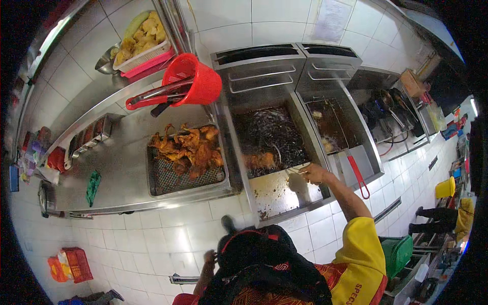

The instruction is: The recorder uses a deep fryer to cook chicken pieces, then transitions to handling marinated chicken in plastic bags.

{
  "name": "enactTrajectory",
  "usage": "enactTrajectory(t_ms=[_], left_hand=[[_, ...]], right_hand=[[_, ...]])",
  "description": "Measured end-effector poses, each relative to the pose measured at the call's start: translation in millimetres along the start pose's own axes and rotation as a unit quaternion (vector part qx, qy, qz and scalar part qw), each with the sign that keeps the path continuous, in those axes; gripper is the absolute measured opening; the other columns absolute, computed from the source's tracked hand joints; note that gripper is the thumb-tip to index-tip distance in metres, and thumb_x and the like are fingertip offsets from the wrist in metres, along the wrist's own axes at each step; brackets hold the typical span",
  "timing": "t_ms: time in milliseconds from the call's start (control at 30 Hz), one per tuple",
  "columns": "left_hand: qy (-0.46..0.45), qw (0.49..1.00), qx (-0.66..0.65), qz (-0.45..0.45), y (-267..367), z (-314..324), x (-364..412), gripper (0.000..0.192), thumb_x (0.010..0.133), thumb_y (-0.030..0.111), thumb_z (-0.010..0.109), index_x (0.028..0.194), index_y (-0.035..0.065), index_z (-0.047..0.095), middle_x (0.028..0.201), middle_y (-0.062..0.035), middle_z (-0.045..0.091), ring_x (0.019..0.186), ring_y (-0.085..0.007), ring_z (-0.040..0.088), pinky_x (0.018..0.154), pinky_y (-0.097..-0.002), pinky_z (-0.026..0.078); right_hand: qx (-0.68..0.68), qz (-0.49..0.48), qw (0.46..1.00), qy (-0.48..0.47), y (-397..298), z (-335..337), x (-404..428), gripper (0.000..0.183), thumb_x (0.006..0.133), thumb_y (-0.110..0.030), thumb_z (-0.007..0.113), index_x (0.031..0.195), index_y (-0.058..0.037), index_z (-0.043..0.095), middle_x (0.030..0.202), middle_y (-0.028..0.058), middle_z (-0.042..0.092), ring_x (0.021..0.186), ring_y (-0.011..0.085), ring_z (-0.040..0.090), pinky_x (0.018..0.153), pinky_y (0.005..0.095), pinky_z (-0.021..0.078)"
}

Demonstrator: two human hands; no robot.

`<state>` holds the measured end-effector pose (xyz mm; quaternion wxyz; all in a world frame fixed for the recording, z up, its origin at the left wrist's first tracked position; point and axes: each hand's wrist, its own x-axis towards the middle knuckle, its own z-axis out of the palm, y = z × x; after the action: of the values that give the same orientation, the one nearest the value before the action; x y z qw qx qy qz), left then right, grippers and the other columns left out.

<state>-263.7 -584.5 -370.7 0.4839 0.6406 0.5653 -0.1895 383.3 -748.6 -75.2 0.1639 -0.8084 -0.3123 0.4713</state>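
Note:
My right hand (315,174) grips the end of a thin metal utensil (279,154) at the front of the left deep fryer (244,126). Its curved wire end reaches into dark, bubbling oil (270,129), close to browned pieces of meat (263,160) partly under the surface. What kind of head the utensil has is hard to make out. My left hand (209,256) hangs low beside my body, away from the counter; its fingers are partly hidden. Left of the fryer, whole fried birds (190,146) are piled on a perforated metal tray (183,187).
A red plastic strainer (206,84) with tongs hangs over the tray. The right fryer (364,167) holds a wire basket with a red handle (357,173). Raw-looking yellowish poultry (146,36) fills a basket on the upper shelf. Another person (442,219) stands far right.

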Motion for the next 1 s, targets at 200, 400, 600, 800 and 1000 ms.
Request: enactTrajectory(t_ms=[200,400,600,800,1000], left_hand=[[0.011,0.991,0.13,0.026,4,7,-8,0.03,0.083,0.037,0.056,0.098,0.0129,0.067,0.095,-0.0143,0.067,0.091,-0.0325,0.063,0.075,-0.0448,0.05],[0.019,0.965,0.256,0.054,17,15,-23,0.031,0.082,0.037,0.054,0.097,0.0129,0.068,0.097,-0.0163,0.067,0.094,-0.0351,0.063,0.078,-0.0461,0.051],[0.114,0.951,0.196,0.208,39,4,-33,0.031,0.082,0.037,0.057,0.099,0.0132,0.067,0.096,-0.0164,0.067,0.092,-0.0347,0.063,0.078,-0.0449,0.051],[0.009,0.93,0.327,0.168,28,-19,-22,0.035,0.081,0.029,0.063,0.112,0.0109,0.06,0.091,-0.008,0.062,0.084,-0.026,0.06,0.07,-0.0427,0.051],[0.028,0.946,0.235,0.224,20,-25,-10,0.049,0.062,0.039,0.077,0.099,0.0096,0.064,0.096,-0.0104,0.063,0.092,-0.029,0.059,0.078,-0.0482,0.048]], right_hand=[[0.163,-0.07,0.984,-0.025,8,17,-3,0.033,0.094,-0.019,0.057,0.123,-0.0027,0.059,0.062,0.0031,0.055,0.042,0.0094,0.046,0.036,0.026,0.0368],[0.27,-0.073,0.96,-0.001,20,34,-32,0.031,0.096,-0.017,0.055,0.123,-0.0044,0.059,0.057,0.001,0.05,0.04,0.007,0.042,0.033,0.0245,0.0313],[0.336,-0.067,0.938,0.055,17,62,-60,0.034,0.094,-0.023,0.058,0.125,-0.0075,0.059,0.064,-0.0018,0.054,0.046,0.0058,0.045,0.04,0.0235,0.0351],[0.333,-0.097,0.925,0.157,-2,103,-80,0.031,0.093,-0.02,0.057,0.121,-0.0067,0.06,0.059,-0.003,0.052,0.047,0.0045,0.043,0.043,0.0227,0.0349],[0.345,-0.073,0.915,0.197,-20,126,-90,0.032,0.093,-0.02,0.058,0.121,-0.0051,0.059,0.056,-0.0004,0.051,0.043,0.0069,0.043,0.04,0.025,0.0348]])
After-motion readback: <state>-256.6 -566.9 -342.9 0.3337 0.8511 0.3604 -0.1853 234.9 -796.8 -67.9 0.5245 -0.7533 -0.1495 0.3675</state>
